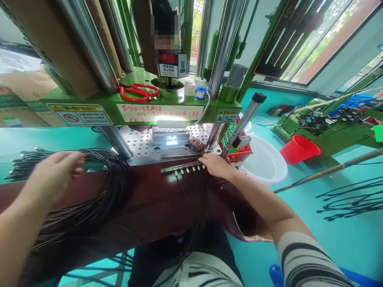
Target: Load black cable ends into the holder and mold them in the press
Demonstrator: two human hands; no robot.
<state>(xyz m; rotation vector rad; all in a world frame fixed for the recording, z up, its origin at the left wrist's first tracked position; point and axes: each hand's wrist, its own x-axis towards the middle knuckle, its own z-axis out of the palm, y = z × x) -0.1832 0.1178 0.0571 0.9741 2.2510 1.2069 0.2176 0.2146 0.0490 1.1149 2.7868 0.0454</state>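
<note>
My right hand (218, 165) is closed at the right end of a slotted metal bar (168, 170), fingertips pressed on it. Several black cables (191, 199) with metal ends sit side by side in this bar and hang toward my lap. Its fingers partly cover the rightmost cable end. Over on the left, my left hand (58, 171) is raised above a large bundle of black cables (112, 175). Motion smears its curled fingers, so whether anything is between them cannot be made out. A second metal strip (179, 156) lies just behind the bar.
A green press (143, 113) stands ahead, with a lit metal mould (170, 137) on its perforated plate (136, 148). Red-handled scissors (139, 93) rest on its ledge. To the right are a white tub (266, 159), a red bucket (301, 149) and a slanted metal post (243, 123). A person stands behind the press.
</note>
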